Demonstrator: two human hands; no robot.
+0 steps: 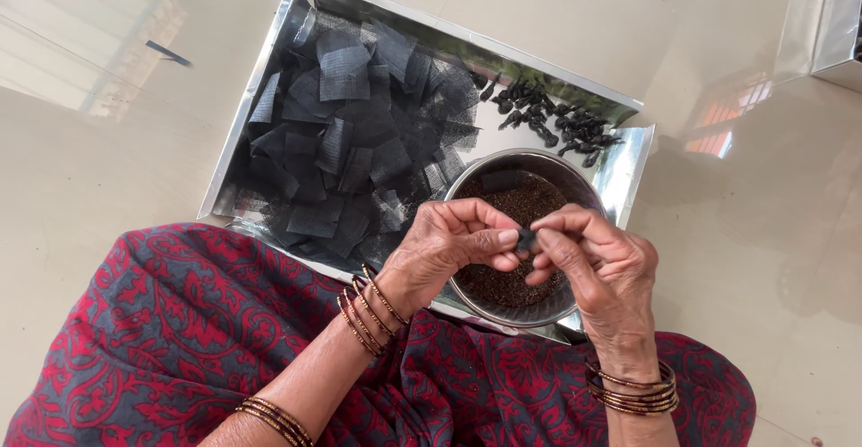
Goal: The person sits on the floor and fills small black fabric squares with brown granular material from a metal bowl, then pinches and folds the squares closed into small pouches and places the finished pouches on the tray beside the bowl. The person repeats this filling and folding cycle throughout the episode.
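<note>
While your left hand (449, 245) and right hand (588, 249) meet over the steel bowl (467, 182) of dark brown grains (525, 200), both pinch one small black bundle (525, 239) between fingertips. That bowl sits at the near right corner of the shiny metal tray (269, 70) on the floor. Black net squares (350, 142) heap across its left side, and finished black bundles (552, 119) lie along its far right edge.
</note>
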